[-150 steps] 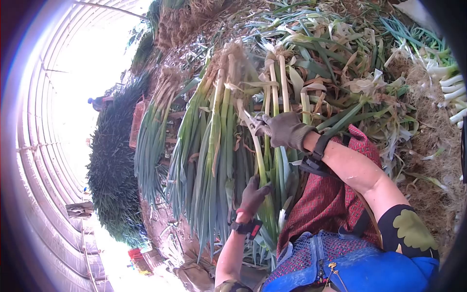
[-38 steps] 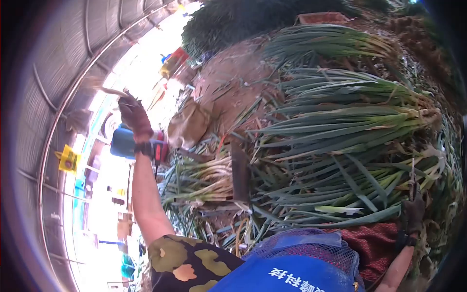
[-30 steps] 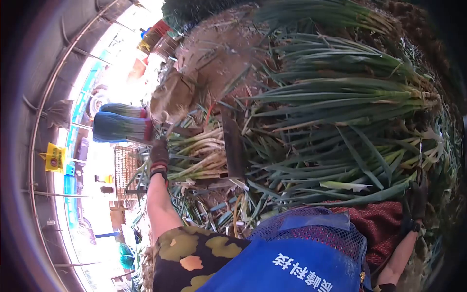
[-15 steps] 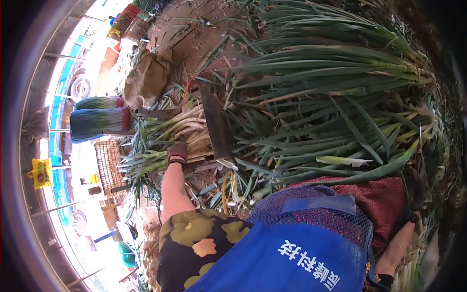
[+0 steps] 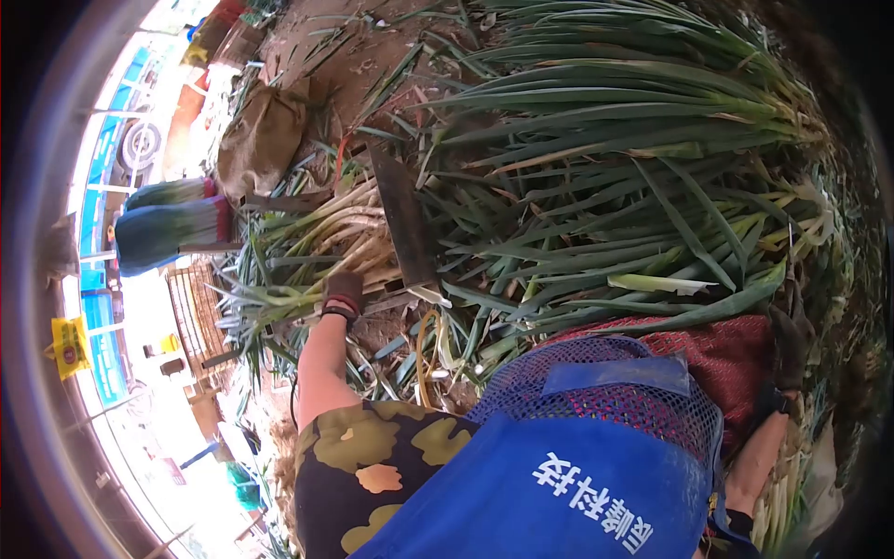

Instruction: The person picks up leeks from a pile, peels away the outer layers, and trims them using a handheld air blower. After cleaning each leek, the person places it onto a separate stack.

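My left hand [image 5: 343, 293], in a brown glove, is closed on green onions at the near side of a pile [image 5: 345, 228]. The pile's pale stalks end by a dark upright board [image 5: 402, 219], and its leaves spread toward the left. On the right, my right hand [image 5: 792, 347] wears a dark glove and reaches to the near edge of a large heap of long green onions [image 5: 615, 233]. Shadow hides its fingers, and I cannot make out whether they hold anything. The heap's white root ends point right.
A red woven sack [image 5: 726, 373] lies by my blue apron [image 5: 559, 494]. Loose leaves litter the brown ground [image 5: 326, 47]. Farther left are a brown sack [image 5: 261, 140], bound onion bundles [image 5: 168, 233], a slatted crate [image 5: 193, 312] and a blue vehicle [image 5: 102, 233].
The view has shifted slightly, so most of the scene sits a little farther left. My left hand stays at the pile. The right hand remains at the heap's edge.
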A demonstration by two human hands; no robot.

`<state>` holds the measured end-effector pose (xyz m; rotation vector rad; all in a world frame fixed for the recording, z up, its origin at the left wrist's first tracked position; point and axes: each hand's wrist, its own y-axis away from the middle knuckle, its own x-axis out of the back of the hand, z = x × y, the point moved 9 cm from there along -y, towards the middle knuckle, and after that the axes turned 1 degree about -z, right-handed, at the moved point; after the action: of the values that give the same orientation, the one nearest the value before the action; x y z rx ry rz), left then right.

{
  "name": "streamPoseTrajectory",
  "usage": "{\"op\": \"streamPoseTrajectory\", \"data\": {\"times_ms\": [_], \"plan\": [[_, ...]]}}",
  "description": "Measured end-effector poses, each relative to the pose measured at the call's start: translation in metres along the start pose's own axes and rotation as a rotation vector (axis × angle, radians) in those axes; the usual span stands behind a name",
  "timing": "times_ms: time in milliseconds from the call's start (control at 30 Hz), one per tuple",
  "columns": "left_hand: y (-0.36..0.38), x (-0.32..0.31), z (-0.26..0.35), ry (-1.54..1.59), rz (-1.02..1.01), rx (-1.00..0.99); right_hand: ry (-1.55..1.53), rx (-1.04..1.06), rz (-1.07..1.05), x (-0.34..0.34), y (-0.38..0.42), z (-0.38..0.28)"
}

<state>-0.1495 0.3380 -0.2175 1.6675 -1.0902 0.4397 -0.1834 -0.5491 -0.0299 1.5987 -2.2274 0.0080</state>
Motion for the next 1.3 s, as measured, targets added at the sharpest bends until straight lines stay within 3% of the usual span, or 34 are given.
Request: {"op": "streamPoseTrajectory", "data": {"times_ms": [67, 133, 200, 267, 333, 367, 433, 467, 567, 600, 633, 667, 700, 733, 800, 867, 933, 967, 1067, 1100, 1200, 1300], "plan": [[0.003, 0.007, 0.017, 0.001, -0.077, -0.046, -0.080, 0.005, -0.024, -0.017, 0.002, -0.015], [-0.007, -0.029, 0.020, 0.104, -0.100, -0.052, -0.199, 0.037, -0.048, -0.034, 0.009, -0.044], [-0.009, -0.033, 0.025, 0.095, 0.142, -0.224, -0.029, 0.015, 0.050, -0.019, 0.009, -0.042], [-0.018, -0.001, 0.004, 0.182, -0.332, 0.014, 0.049, 0.153, 0.100, -0.005, 0.005, -0.037], [-0.025, 0.065, -0.003, -0.161, -0.595, -0.071, 0.152, 0.012, 0.145, 0.014, 0.002, -0.034], [-0.029, 0.132, 0.000, -0.108, -0.499, -0.149, 0.199, -0.057, 0.151, 0.020, 0.000, -0.033], [-0.076, 0.235, -0.012, -0.031, -0.169, -0.072, 0.271, -0.061, 0.155, 0.028, -0.005, -0.041], [-0.106, 0.279, -0.030, -0.003, 0.078, 0.081, 0.308, -0.063, 0.153, 0.029, -0.008, -0.048], [-0.108, 0.480, 0.064, 0.305, 0.670, -0.086, 0.376, 0.096, 0.188, 0.011, -0.023, -0.068], [-0.098, 0.535, 0.124, 0.329, 0.674, -0.187, 0.430, 0.102, 0.192, 0.007, -0.033, -0.069], [-0.112, 0.570, 0.173, 0.468, 0.873, -0.545, 0.490, 0.077, 0.166, 0.000, -0.041, -0.077], [-0.118, 0.600, 0.225, 0.535, 0.911, -0.640, 0.551, 0.048, 0.134, -0.006, -0.049, -0.088], [-0.107, 0.630, 0.284, 0.547, 1.023, -0.864, 0.612, 0.020, 0.099, -0.009, -0.059, -0.096], [-0.113, 0.652, 0.345, 0.583, 0.876, -0.911, 0.620, 0.047, 0.125, -0.009, -0.072, -0.097], [-0.115, 0.688, 0.444, 0.476, 0.937, -0.996, 0.643, 0.102, 0.174, -0.008, -0.101, -0.098], [-0.128, 0.711, 0.515, 0.423, 0.998, -0.960, 0.675, 0.050, 0.127, -0.010, -0.125, -0.101], [-0.139, 0.727, 0.566, 0.313, 0.838, -0.800, 0.719, 0.002, 0.090, -0.009, -0.152, -0.092], [-0.148, 0.732, 0.586, 0.254, 0.884, -0.771, 0.669, 0.031, 0.175, 0.001, -0.160, -0.093], [-0.181, 0.730, 0.615, 0.258, 0.732, -0.616, 0.546, -0.045, 0.248, 0.024, -0.167, -0.082], [-0.184, 0.733, 0.619, 0.261, 0.747, -0.577, 0.573, -0.017, 0.111, 0.017, -0.169, -0.081], [-0.166, 0.738, 0.624, 0.266, 0.618, -0.542, 0.572, 0.059, 0.070, 0.009, -0.163, -0.092], [-0.165, 0.734, 0.631, 0.164, 0.590, -0.581, 0.609, 0.009, 0.103, 0.017, -0.166, -0.088]]}}
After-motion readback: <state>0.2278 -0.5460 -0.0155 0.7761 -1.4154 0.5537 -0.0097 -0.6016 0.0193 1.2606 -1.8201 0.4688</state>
